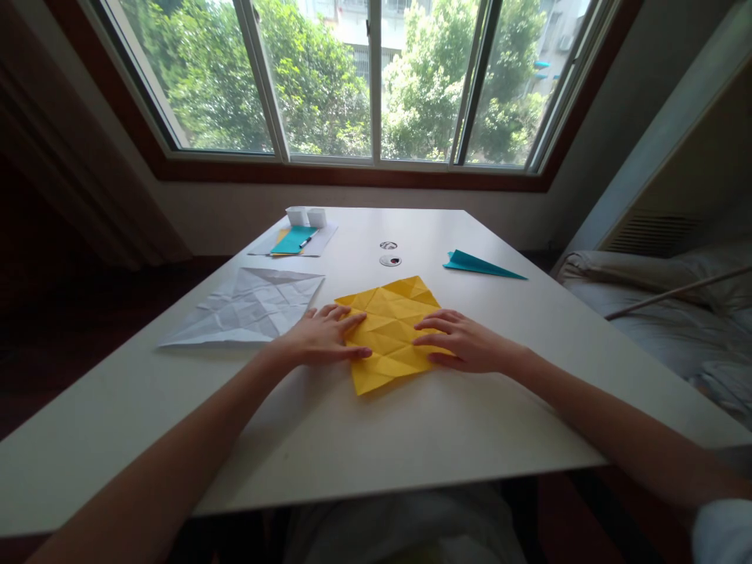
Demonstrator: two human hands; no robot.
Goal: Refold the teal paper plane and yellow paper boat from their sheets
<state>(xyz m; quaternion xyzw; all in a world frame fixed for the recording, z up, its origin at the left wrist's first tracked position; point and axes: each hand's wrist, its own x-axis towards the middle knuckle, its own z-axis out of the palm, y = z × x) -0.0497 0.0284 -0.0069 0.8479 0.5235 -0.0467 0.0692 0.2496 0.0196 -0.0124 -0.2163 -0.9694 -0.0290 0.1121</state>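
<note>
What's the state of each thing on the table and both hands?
yellow paper: creased in a grid, lying flat, pressed by both hands
left hand: palm down, fingers spread on the paper's left edge
right hand: palm down on the paper's right edge
white paper: creased, unfolded, lying flat
teal paper: folded into a pointed shape
teal sheet: flat on a stack, pen on it

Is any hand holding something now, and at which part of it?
Nothing is gripped. The left hand and right hand lie flat on the creased yellow paper, pressing its left and right sides against the table.
</note>
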